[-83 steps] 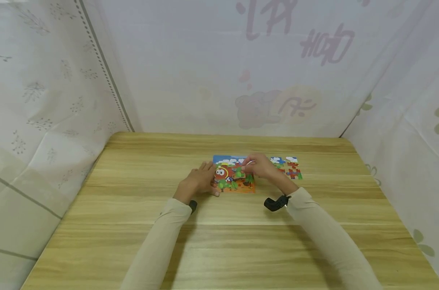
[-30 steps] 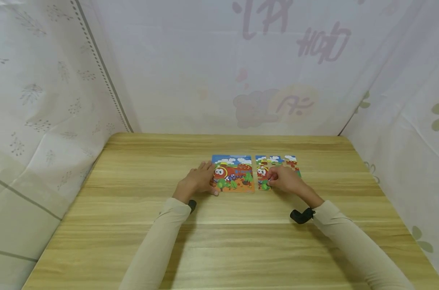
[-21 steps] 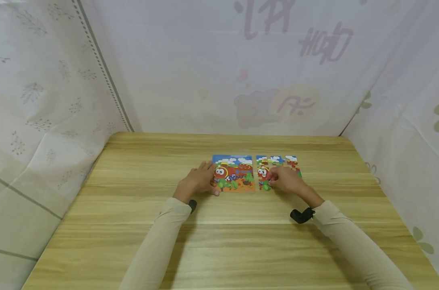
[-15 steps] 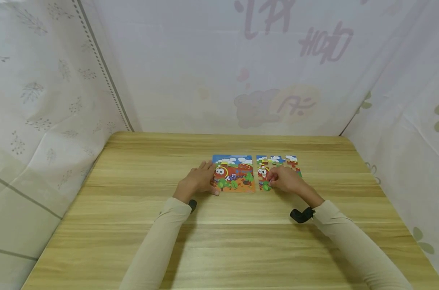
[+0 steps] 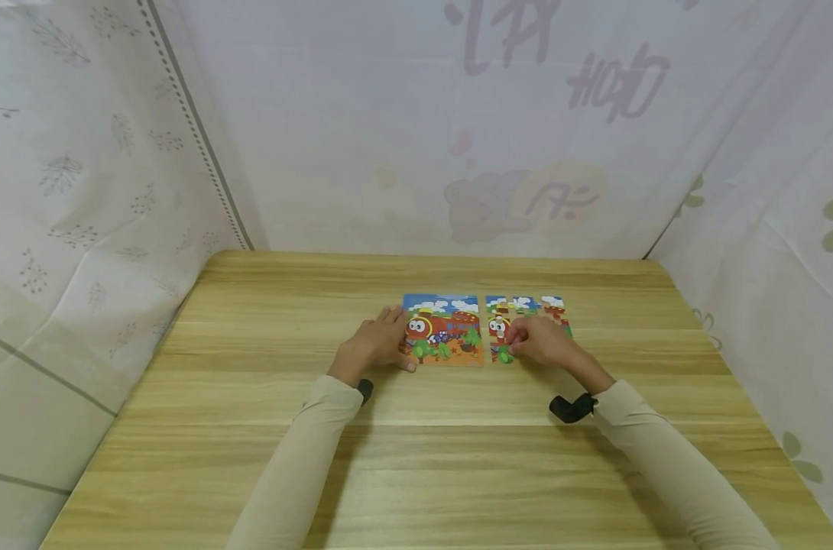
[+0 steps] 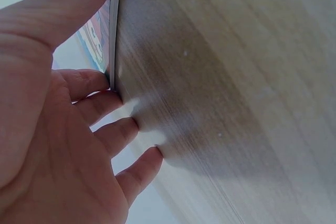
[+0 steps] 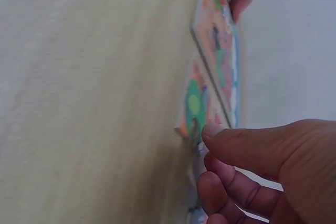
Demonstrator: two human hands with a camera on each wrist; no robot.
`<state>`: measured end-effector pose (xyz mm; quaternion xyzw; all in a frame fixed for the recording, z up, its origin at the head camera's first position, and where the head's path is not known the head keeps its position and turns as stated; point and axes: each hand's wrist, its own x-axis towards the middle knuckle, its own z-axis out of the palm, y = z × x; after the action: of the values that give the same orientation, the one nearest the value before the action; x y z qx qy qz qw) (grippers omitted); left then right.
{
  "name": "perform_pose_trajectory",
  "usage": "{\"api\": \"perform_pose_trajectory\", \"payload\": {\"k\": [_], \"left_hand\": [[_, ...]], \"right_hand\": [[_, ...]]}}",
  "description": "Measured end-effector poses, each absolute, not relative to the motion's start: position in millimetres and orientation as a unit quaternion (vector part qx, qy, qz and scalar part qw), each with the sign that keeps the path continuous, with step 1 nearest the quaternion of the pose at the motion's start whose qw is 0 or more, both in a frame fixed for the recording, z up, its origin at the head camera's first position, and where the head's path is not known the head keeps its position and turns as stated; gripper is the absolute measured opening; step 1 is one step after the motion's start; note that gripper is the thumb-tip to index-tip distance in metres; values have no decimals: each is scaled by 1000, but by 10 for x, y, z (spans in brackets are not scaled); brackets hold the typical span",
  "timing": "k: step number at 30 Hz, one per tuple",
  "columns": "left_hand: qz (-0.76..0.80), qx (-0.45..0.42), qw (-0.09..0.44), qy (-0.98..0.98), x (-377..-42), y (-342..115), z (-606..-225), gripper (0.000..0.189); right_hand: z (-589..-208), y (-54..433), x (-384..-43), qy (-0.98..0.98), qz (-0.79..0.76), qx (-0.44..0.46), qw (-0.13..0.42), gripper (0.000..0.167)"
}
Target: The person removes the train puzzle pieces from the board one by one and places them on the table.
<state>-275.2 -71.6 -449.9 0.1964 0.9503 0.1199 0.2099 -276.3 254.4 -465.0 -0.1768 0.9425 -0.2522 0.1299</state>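
Note:
A finished-looking train picture board point(image 5: 451, 325) lies flat on the table. Along its left edge rests my left hand point(image 5: 374, 345); in the left wrist view, thumb and fingertips touch the board's edge and table, with the fingers fairly straight. Just right of the board, jigsaw puzzle pieces point(image 5: 498, 325) form a matching train picture with gaps. Over their lower part is my right hand point(image 5: 546, 341), thumb and index finger pinching at the edge of a puzzle piece that is mostly hidden. In the right wrist view, a piece with a green shape point(image 7: 195, 103) lies beside the thumb.
More puzzle pieces point(image 5: 552, 305) lie at the upper right of the group, partly behind my right hand. The wooden table point(image 5: 416, 473) runs up to a pale fabric wall point(image 5: 361, 137) at the back, with fabric on both sides.
My right hand has moved from above the picture board, where it held a green puzzle piece, rightward to the lower puzzle pieces. Over the last second it has hardly moved. My left hand has stayed put.

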Motion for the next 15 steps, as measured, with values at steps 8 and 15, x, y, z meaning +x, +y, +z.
{"api": "perform_pose_trajectory", "payload": {"k": [8,15], "left_hand": [[119,197,207,951,-2751,-714,-4493,107],[122,200,208,950,-2741,-716,-4487,107]], "right_hand": [[-4562,2367,-2794,937,-269,-192,111,9],[-4574,2106,-2844,932,-266,-210,125,25]]}}
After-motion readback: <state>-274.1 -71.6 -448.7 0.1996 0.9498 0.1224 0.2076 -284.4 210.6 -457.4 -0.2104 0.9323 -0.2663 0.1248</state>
